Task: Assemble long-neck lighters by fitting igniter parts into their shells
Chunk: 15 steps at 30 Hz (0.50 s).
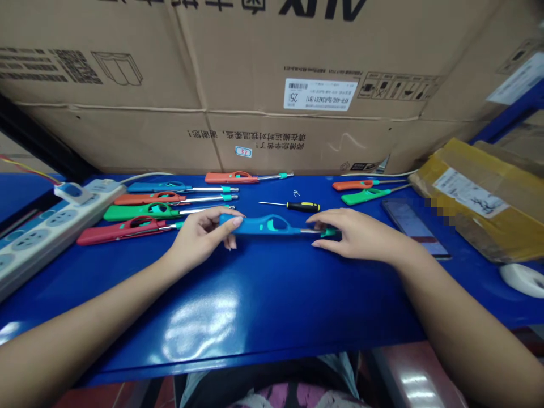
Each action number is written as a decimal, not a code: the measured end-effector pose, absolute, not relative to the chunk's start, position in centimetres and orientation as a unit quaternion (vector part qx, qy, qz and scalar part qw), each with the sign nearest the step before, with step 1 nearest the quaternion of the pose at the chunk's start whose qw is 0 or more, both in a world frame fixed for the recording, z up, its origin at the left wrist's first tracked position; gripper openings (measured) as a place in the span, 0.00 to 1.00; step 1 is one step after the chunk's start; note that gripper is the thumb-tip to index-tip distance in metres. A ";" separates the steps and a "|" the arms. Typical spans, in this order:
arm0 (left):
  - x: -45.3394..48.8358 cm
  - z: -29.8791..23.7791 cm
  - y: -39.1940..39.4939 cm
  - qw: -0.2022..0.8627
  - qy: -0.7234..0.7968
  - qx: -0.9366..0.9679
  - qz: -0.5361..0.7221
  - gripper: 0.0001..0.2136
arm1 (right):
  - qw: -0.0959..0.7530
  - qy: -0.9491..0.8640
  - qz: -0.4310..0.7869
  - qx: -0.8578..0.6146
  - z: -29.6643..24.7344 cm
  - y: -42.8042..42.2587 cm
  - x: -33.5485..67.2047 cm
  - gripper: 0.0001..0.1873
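A blue long-nosed lighter (266, 225) lies level just above the blue table (263, 294), held at both ends. My left hand (204, 235) pinches its handle end between thumb and fingers. My right hand (355, 233) is closed round its metal nozzle and green tip. Just behind it lies a small screwdriver (293, 206) with a black and yellow handle.
Several lighters lie in a row at the left (148, 211), one orange (238, 178) at the back, two more at the right (363, 191). A white power strip (46, 226) sits far left, a phone (414, 225), a yellow-taped parcel (480, 198) and a tape roll (525, 279) right. Cardboard boxes (263, 73) wall the back.
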<state>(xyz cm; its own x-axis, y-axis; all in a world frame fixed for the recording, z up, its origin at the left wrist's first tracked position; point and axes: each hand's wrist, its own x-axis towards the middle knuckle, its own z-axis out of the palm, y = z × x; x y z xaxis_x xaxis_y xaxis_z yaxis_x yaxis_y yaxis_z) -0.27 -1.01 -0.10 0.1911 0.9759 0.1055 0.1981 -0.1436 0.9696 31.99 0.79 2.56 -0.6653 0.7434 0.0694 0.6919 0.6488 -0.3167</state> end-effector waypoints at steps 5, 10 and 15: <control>-0.9 -0.3 -0.2 0.460 0.472 0.574 0.485 0.15 | 0.114 -0.898 0.093 -0.414 3.2 1.6 33.1 0.10; -0.6 -0.4 -0.7 0.484 0.460 0.601 0.439 0.17 | 0.124 -0.924 0.075 -0.353 2.9 1.1 31.9 0.14; 0.3 -0.4 -1.8 0.460 0.440 0.647 0.420 0.16 | 0.079 -0.921 0.156 -0.348 2.4 0.2 30.3 0.17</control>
<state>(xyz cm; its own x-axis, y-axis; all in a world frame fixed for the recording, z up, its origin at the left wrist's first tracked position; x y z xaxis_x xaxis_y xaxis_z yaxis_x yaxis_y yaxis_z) 0.30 -1.77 -0.38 0.2595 0.9557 0.1388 0.1838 -0.1899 0.9644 30.26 0.17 2.38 -0.7450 0.6660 0.0364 0.6167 0.7086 -0.3429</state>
